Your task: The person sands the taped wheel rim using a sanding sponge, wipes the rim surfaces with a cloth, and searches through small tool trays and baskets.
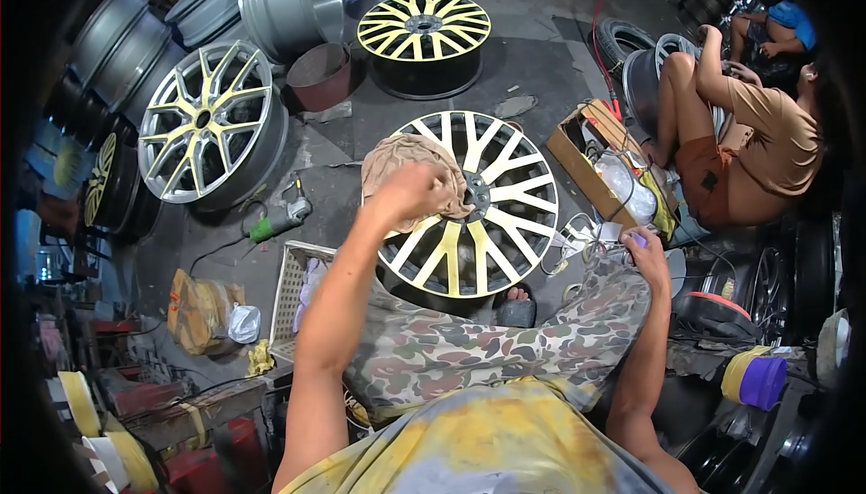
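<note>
A car wheel rim (pixel 449 259) with yellow-taped or yellow-coated spokes lies face up in front of my knees. On its upper left part rests a beige cloth (pixel 390 162), bunched up and covering several spokes. My left hand (pixel 419 192) is closed on the cloth over the rim. To the right, beside my camouflage-trousered knee, my right hand (pixel 651 261) is closed around a small purple piece (pixel 640 240); its kind cannot be made out.
Another yellow-spoked rim (pixel 424 25) stands beyond, and a silver-and-yellow rim (pixel 206 122) leans at left. A green angle grinder (pixel 278 221) lies near a white basket (pixel 287 300). At right are a cardboard box (pixel 577 165) of supplies and a seated person (pixel 767 142).
</note>
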Tool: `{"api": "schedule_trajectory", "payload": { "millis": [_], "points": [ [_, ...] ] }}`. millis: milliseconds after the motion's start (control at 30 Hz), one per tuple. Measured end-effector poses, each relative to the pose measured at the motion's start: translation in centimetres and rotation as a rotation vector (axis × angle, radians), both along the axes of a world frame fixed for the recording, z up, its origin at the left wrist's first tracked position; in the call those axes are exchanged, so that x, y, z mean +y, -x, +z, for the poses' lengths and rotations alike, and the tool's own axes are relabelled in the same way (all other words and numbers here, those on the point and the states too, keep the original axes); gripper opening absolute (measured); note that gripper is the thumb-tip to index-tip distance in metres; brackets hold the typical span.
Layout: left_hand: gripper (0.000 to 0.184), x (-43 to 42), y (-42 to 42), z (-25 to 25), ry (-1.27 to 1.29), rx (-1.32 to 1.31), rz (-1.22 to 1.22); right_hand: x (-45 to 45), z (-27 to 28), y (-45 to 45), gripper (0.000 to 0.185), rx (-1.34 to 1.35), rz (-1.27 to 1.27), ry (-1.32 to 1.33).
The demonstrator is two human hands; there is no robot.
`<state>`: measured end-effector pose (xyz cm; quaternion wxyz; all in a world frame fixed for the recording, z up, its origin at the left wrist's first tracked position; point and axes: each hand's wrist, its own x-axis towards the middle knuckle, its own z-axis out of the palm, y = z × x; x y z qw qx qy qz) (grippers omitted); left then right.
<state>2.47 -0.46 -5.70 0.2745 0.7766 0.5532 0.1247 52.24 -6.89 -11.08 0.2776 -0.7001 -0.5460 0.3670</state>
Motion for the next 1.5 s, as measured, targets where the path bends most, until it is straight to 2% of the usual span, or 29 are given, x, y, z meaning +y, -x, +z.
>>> {"api": "schedule_trajectory", "payload": {
  "millis": [100, 167, 233, 267, 333, 433, 567, 633, 667, 700, 767, 800, 867, 933, 967, 1033, 1067, 1200, 1333, 1367, 1433, 1500],
  "points": [
    [0.046, -2.0, -4.1, -0.4, 0.109, 0.106, -0.178, 0.2, 0.1, 0.3, 0.023, -0.015, -0.004, 0.008],
    [0.047, -1.8, -4.7, -0.6, 0.295, 0.099, -0.281, 0.4, 0.5, 0.6, 0.024, -0.031, 0.004, 0.015],
    [0.051, -0.1, -3.6, -1.5, 0.202, 0.145, -0.186, 0.2, 0.8, 0.9, 0.025, -0.046, 0.016, 0.024],
    [0.056, 0.9, -2.9, -1.0, 0.232, 0.193, -0.040, 0.2, 0.9, 1.0, 0.024, -0.043, 0.014, 0.027],
    [0.064, 3.2, -0.2, -5.0, -0.055, 0.282, 0.169, 0.2, 0.7, 0.7, 0.023, -0.041, 0.010, 0.030],
    [0.074, 2.8, 2.2, -8.5, -0.192, 0.351, 0.287, -0.1, 0.2, 0.0, 0.022, 0.002, 0.017, 0.020],
    [0.070, 3.3, 2.8, -12.0, -0.111, 0.484, 0.258, -0.1, -0.1, -0.5, 0.020, 0.030, 0.003, 0.026],
    [0.061, 4.3, 3.0, -12.7, -0.146, 0.381, 0.289, -0.6, -0.4, -1.1, 0.020, 0.063, -0.014, 0.026],
    [0.048, 5.4, 3.6, -12.7, -0.100, 0.244, 0.280, -0.6, -0.5, -1.3, 0.019, 0.051, -0.012, 0.028],
    [0.048, 5.8, 3.5, -11.8, -0.105, 0.246, 0.275, -0.4, -0.5, -1.2, 0.019, 0.040, -0.008, 0.024],
    [0.042, 6.5, 3.2, -9.0, -0.117, -0.013, 0.394, -0.4, -0.5, -0.9, 0.019, 0.056, -0.022, 0.024],
    [0.042, 7.5, 3.7, -8.7, -0.077, -0.199, 0.315, -0.5, -0.4, -1.0, 0.019, 0.066, -0.033, 0.031],
    [0.031, 7.0, 2.8, -4.2, 0.132, -0.444, 0.292, -0.5, -1.2, -1.4, 0.020, 0.093, -0.046, 0.022],
    [0.024, 6.9, 3.1, -2.9, 0.239, -0.654, 0.257, -0.4, -1.2, -1.4, 0.020, 0.119, -0.054, 0.009],
    [0.022, 6.6, 3.2, -2.4, 0.309, -0.834, 0.198, -0.5, -1.1, -1.5, 0.020, 0.091, -0.050, 0.019],
    [0.024, 6.0, 4.0, -1.8, 0.451, -1.016, 0.190, -0.6, -1.0, -1.5, 0.020, 0.062, -0.046, 0.025],
    [0.031, 6.4, 4.5, -3.1, 0.523, -1.162, 0.164, -0.6, -1.1, -1.5, 0.020, 0.060, -0.044, 0.019],
    [0.038, 5.8, 4.8, -2.2, 0.589, -1.172, 0.191, -0.7, 0.1, -0.6, 0.020, 0.048, -0.053, 0.038],
    [0.043, 5.3, 4.9, -1.6, 0.638, -1.079, 0.341, -0.6, -0.5, -1.0, 0.019, 0.049, -0.039, 0.030],
    [0.043, 5.3, 4.9, -1.7, 0.638, -1.079, 0.341, -0.6, -0.6, -1.0, 0.019, 0.052, -0.044, 0.029],
    [0.030, 5.4, 4.9, -2.4, 0.636, -1.144, 0.437, -0.5, -0.5, -1.0, 0.019, 0.055, -0.048, 0.029],
    [0.031, 5.8, 5.2, -3.1, 0.663, -1.229, 0.411, -0.5, -0.5, -1.0, 0.019, 0.044, -0.048, 0.039]
  ]
}}
